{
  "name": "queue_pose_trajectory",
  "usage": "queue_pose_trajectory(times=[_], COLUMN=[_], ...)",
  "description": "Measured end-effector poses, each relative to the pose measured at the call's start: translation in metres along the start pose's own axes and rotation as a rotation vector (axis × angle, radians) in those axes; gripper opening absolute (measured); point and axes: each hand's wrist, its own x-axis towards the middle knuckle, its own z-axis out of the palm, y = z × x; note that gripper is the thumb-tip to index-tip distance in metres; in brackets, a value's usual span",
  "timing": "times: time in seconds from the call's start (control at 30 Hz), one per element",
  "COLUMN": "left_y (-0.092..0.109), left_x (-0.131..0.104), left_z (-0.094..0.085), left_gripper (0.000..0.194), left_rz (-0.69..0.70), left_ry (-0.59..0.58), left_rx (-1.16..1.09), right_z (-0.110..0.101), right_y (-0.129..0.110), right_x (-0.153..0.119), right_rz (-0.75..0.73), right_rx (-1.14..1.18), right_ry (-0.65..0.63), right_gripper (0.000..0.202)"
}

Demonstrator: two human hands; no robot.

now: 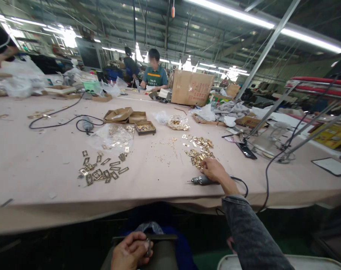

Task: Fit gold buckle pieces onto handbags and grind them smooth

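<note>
My left hand (132, 250) is low over my lap, its fingers closed on a small metal piece (148, 247) that is mostly hidden. My right hand (214, 169) reaches onto the table with its fingers bent down at the near edge of a pile of small gold metal plates (197, 157). Whatever its fingertips hold is hidden. Just below that hand lies a grey electric screwdriver (201, 180) with its bit pointing left. Several rectangular metal frames (105, 174) are scattered at the left. Tiny gold parts (170, 142) are sprinkled mid-table.
Small cardboard boxes (145, 132) and clear plastic bags (110, 137) stand farther back. A second corded tool (87, 124) lies at left. A phone (245, 150) and metal stand (271, 144) are at right. Across the table, a person (155, 77) sits near a large carton (192, 88).
</note>
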Motion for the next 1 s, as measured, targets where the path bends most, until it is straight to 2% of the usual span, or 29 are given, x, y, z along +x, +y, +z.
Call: queue_pose_trajectory(times=[0.17,0.27,0.33,0.4,0.43,0.5,0.53,0.63,0.7,0.8,0.9,1.0], left_y=[-0.002,-0.005,-0.003,0.0,0.002,0.006,0.007,0.006,0.003,-0.001,-0.002,0.0], left_x=[-0.002,0.0,-0.003,-0.009,-0.011,-0.015,-0.016,-0.015,-0.014,-0.013,-0.012,-0.013], left_z=[-0.004,-0.009,-0.009,-0.008,-0.007,-0.005,-0.004,-0.004,-0.006,-0.008,-0.008,-0.006], left_gripper=[0.05,0.045,0.044,0.044,0.044,0.042,0.042,0.041,0.039,0.036,0.036,0.036], left_rz=[0.063,0.08,0.084,0.093,0.095,0.1,0.1,0.096,0.098,0.121,0.139,0.137], left_ry=[-0.075,-0.115,-0.126,-0.137,-0.142,-0.154,-0.146,-0.137,-0.148,-0.157,-0.162,-0.166], left_rx=[0.022,0.051,0.07,0.079,0.077,0.069,0.06,0.048,0.053,0.063,0.09,0.123], right_z=[0.006,0.001,-0.004,-0.007,-0.006,0.004,0.012,0.05,0.077,0.106,0.114,0.118], right_y=[0.003,-0.002,-0.014,-0.034,-0.046,-0.073,-0.086,-0.118,-0.128,-0.13,-0.129,-0.132], right_x=[-0.004,-0.009,-0.021,-0.041,-0.054,-0.083,-0.099,-0.142,-0.162,-0.173,-0.171,-0.166], right_rz=[-0.051,-0.083,-0.146,-0.258,-0.285,-0.333,-0.373,-0.434,-0.434,-0.412,-0.379,-0.383], right_rx=[0.089,0.136,0.232,0.453,0.574,0.759,0.806,0.898,0.907,0.847,0.782,0.764], right_ry=[-0.006,0.052,0.165,0.295,0.279,0.163,0.048,-0.302,-0.468,-0.575,-0.603,-0.589], right_gripper=[0.008,0.01,0.01,0.009,0.014,0.02,0.02,0.022,0.025,0.022,0.012,0.016])
